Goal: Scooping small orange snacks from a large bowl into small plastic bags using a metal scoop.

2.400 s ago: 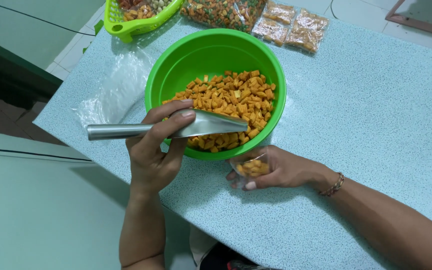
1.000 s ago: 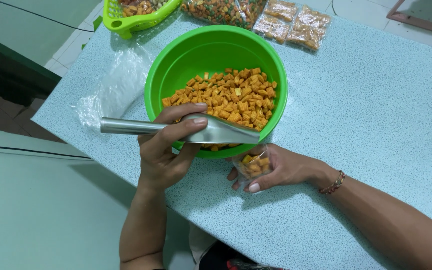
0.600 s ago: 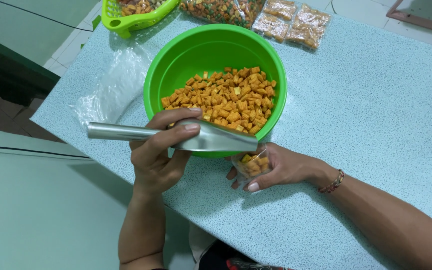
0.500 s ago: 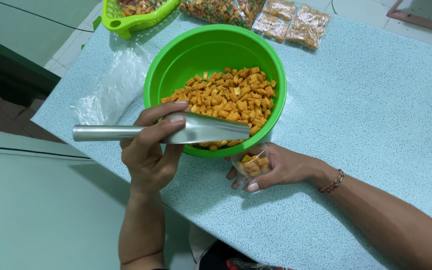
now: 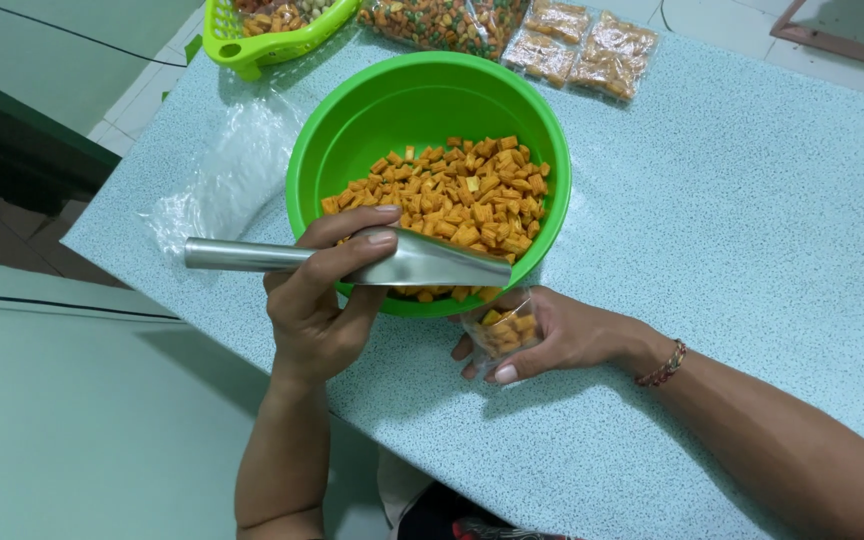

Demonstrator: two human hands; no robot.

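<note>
Left hand (image 5: 317,300) grips the metal scoop (image 5: 392,262); since a moment ago its spout has swung back right, over the small clear bag (image 5: 500,330) the right hand (image 5: 552,335) holds below the green bowl (image 5: 352,120), centre frame on the desk (image 5: 752,200); another pour into the part-filled bag looks likely

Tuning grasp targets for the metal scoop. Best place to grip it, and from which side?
Probably the tube-like handle: it juts left past the green bowl rim, over bare table. Come from the near-left side and wrap it where it meets the scoop blade, as the left hand does. The blade end is crowded by the right hand and its small bag.
</note>
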